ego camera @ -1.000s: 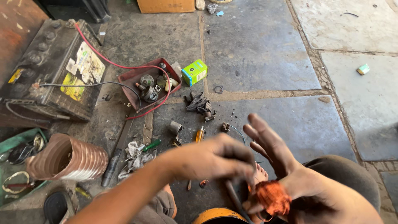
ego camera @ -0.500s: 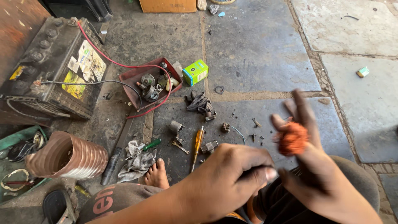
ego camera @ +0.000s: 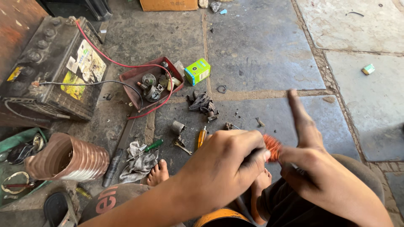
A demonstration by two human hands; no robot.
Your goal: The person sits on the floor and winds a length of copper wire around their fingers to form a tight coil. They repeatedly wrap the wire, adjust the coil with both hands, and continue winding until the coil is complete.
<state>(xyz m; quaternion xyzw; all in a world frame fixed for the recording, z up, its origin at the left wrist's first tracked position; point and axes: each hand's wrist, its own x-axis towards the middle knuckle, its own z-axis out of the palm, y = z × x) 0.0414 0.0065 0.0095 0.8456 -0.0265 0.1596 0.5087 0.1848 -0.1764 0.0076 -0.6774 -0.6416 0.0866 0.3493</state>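
A: Both hands up close over the lap here. The left hand (ego camera: 227,162) is curled into a fist with its fingertips pinched onto the orange copper coil (ego camera: 272,147), and a dark shaft seems to run under that grip, though I can't make out what it is

B: And the right hand (ego camera: 313,168)?

A: Pressed against the coil's far side, thumb and lower fingers closed toward it, forefinger sticking straight up and free. So the coil sits squeezed between the two hands, touching both

B: How would that coil handle?

A: Small and light, I'd judge. The fine ribbed windings look delicate, easy to nick or pull loose, so the better hold is on its ends or whatever core it's wound on, not hard across the wire

B: What's lying beyond the hands?

A: Just past the left knuckles, a yellow-handled screwdriver (ego camera: 202,137) and a small metal cylinder (ego camera: 177,127) on the stone floor (ego camera: 261,50). Further left, a green-handled screwdriver (ego camera: 148,149) on a grey rag (ego camera: 138,163), with a bare foot (ego camera: 158,173) beside it

B: And farther out?

A: A red tray of parts (ego camera: 139,77), a green box (ego camera: 197,71), and well off to the left a car battery (ego camera: 50,67) with a red cable (ego camera: 113,63) trailing to the tray
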